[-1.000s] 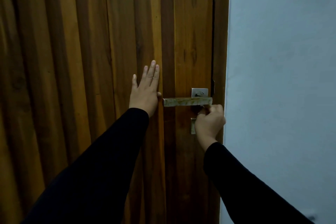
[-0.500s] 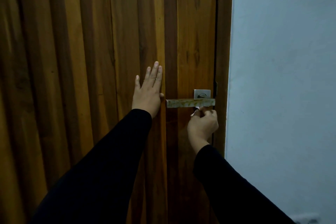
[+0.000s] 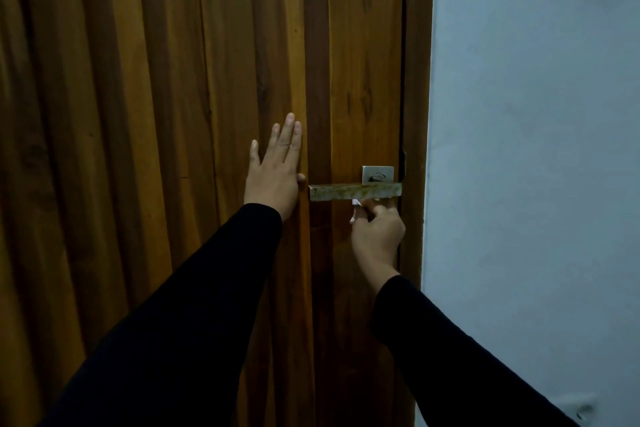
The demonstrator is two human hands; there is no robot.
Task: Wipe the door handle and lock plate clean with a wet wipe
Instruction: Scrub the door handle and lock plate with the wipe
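A stained, square-section metal door handle (image 3: pixel 355 191) sticks out level from the wooden door (image 3: pixel 173 114), with a square silver plate (image 3: pixel 377 174) behind its right end. My right hand (image 3: pixel 379 236) is just below the handle, closed around a white wet wipe (image 3: pixel 356 208) that peeks out at the fingers and touches the handle's underside. The lower lock plate is hidden behind this hand. My left hand (image 3: pixel 275 172) lies flat on the door, fingers spread upward, its thumb beside the handle's left tip.
The wooden door frame (image 3: pixel 417 80) runs down the right of the door, and a pale blue-grey wall (image 3: pixel 536 149) fills the right side. Dark sleeves cover both my forearms. Lighting is dim.
My right hand has moved left and up from the lower lock plate to under the handle, and the wipe now shows at its fingers. My left hand stays flat on the door.
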